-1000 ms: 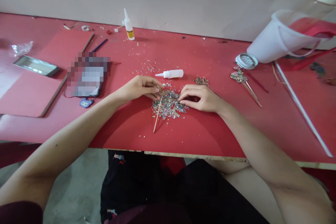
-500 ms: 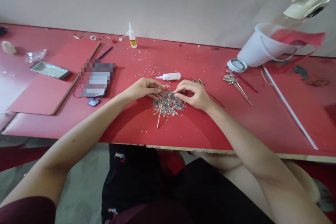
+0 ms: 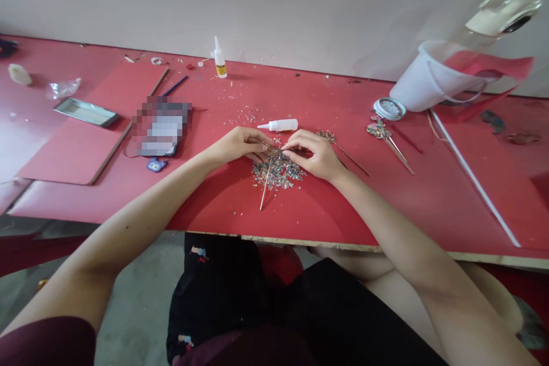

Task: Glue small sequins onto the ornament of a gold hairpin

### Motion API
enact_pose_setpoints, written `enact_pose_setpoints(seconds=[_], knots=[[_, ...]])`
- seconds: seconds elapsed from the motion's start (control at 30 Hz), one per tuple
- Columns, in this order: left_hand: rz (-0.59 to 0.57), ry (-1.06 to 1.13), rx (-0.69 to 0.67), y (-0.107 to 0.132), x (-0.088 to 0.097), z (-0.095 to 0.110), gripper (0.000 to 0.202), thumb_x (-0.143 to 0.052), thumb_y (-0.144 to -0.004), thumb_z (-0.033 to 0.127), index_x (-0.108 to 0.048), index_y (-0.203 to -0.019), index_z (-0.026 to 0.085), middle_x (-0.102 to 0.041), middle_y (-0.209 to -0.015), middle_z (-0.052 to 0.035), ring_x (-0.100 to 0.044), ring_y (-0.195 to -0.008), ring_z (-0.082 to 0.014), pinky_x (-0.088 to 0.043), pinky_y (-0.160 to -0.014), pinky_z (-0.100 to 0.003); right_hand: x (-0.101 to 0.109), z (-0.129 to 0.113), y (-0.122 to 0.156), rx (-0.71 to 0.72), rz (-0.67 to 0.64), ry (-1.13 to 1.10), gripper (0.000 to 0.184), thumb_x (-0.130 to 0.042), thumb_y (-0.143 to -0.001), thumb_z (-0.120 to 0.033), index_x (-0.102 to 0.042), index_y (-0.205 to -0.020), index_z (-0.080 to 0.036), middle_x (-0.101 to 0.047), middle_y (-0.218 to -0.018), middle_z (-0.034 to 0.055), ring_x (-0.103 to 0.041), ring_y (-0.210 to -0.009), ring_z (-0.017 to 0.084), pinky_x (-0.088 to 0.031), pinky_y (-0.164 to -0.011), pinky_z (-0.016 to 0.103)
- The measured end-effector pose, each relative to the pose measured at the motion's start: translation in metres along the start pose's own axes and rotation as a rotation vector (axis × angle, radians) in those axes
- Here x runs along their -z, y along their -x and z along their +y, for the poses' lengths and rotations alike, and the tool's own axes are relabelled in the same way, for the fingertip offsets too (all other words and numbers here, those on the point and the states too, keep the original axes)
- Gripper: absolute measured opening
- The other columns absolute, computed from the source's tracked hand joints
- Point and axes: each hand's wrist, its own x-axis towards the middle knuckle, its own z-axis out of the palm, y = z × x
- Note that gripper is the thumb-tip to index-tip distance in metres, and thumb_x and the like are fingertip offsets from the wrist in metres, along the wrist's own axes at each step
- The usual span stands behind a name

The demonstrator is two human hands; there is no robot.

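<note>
My left hand [image 3: 245, 144] is closed on the head end of a gold hairpin [image 3: 265, 186], whose thin stem slants down towards me. Beneath both hands spreads a pile of small, shiny, multicoloured flakes [image 3: 281, 174]. My right hand [image 3: 315, 154] is pinched, thumb and forefinger close by the hairpin's head; anything between those fingertips is too small to make out. Just beyond the hands a white glue bottle [image 3: 283, 125] lies on its side, nozzle to the left. Another gold hairpin [image 3: 354, 161] rests beside my right hand, its openwork head partly behind the hand.
Further right lie a decorated hairpin [image 3: 380, 130], a round white container [image 3: 389, 108] and a white bucket [image 3: 418, 80]. An upright glue bottle [image 3: 220, 63] stands near the wall. To the left are a phone [image 3: 165, 131], a grey tray [image 3: 86, 112] and a red board [image 3: 64, 154].
My right fingertips have moved from over the flakes to the hairpin's head. The left hand keeps its hold on the hairpin. The whole view has shifted slightly.
</note>
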Motion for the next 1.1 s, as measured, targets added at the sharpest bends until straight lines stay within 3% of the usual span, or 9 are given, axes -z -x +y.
enact_pose_setpoints(seconds=[0.37,0.73,0.93,1.1], knots=[[0.038,-0.011,-0.001,0.001,-0.002,0.002,0.017,-0.062,-0.082,0.014,-0.066,-0.097,0.008,-0.072,-0.081,-0.0075,-0.069,-0.066,-0.0125,-0.059,-0.070,-0.029,0.001,0.001,0.002,0.042,0.042,0.008,0.005,-0.060,-0.087,-0.024,-0.065,-0.089,-0.024,-0.061,-0.086,0.0011,-0.056,-0.077,0.014,-0.046,-0.068,0.029],[0.035,-0.041,-0.017,-0.001,0.001,-0.004,0.021,-0.064,-0.082,0.017,-0.066,-0.101,0.009,-0.072,-0.082,-0.0092,-0.070,-0.073,-0.0157,-0.059,-0.071,-0.029,-0.009,0.002,-0.005,-0.060,0.234,0.035,0.009,-0.057,-0.089,-0.029,-0.063,-0.090,-0.023,-0.062,-0.091,0.0021,-0.059,-0.083,0.015,-0.046,-0.071,0.030],[0.053,-0.037,-0.043,0.001,-0.001,-0.004,0.019,-0.061,-0.082,0.014,-0.065,-0.100,0.009,-0.072,-0.077,-0.0068,-0.071,-0.072,-0.0149,-0.058,-0.069,-0.026,-0.012,0.004,-0.006,-0.108,0.255,0.058,0.012,-0.056,-0.089,-0.033,-0.064,-0.091,-0.024,-0.065,-0.092,0.0021,-0.059,-0.080,0.015,-0.047,-0.072,0.031],[0.053,-0.031,-0.051,0.000,0.000,-0.008,0.019,-0.063,-0.082,0.016,-0.064,-0.100,0.010,-0.073,-0.086,-0.0085,-0.071,-0.074,-0.0149,-0.059,-0.071,-0.028,-0.015,0.001,-0.004,-0.120,0.261,0.031,0.013,-0.057,-0.088,-0.033,-0.065,-0.090,-0.023,-0.068,-0.091,0.0026,-0.060,-0.080,0.016,-0.047,-0.069,0.031]])
